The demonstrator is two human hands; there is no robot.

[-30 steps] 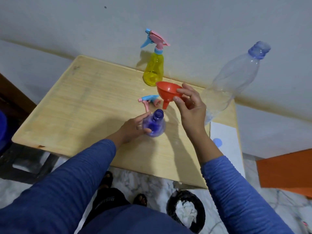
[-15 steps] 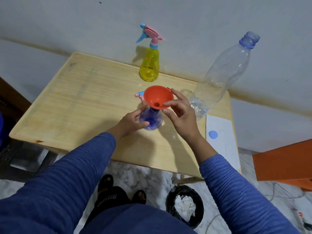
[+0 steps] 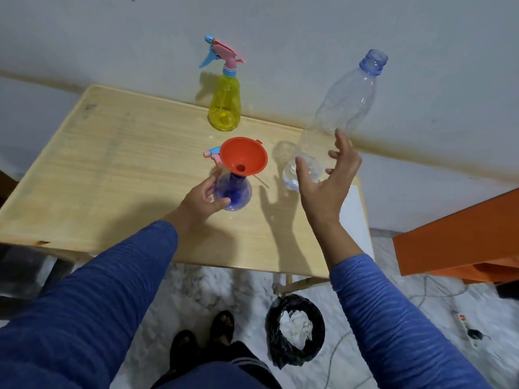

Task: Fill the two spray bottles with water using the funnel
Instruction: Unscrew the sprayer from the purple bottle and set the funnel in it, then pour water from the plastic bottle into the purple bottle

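The head camera looked down on a pale wooden table (image 3: 112,175) set against a white wall. The left hand (image 3: 200,199) gripped the round base of a blue spray bottle (image 3: 234,192) standing upright near the table's middle, its fingers (image 3: 209,183) wrapped around the body. An orange funnel (image 3: 243,158) sat in the bottle's open neck, wide mouth upward. The bottle's pink and blue trigger head (image 3: 212,153) lay on the table just behind the funnel. The right hand (image 3: 327,186) hovered with fingers spread and released, holding nothing, right beside the lower part of a tall clear plastic water bottle (image 3: 337,119), uncapped, with a little water in its base. A yellow spray bottle (image 3: 224,108), trigger head attached, stood upright at the table's far edge. Both sleeves were blue.
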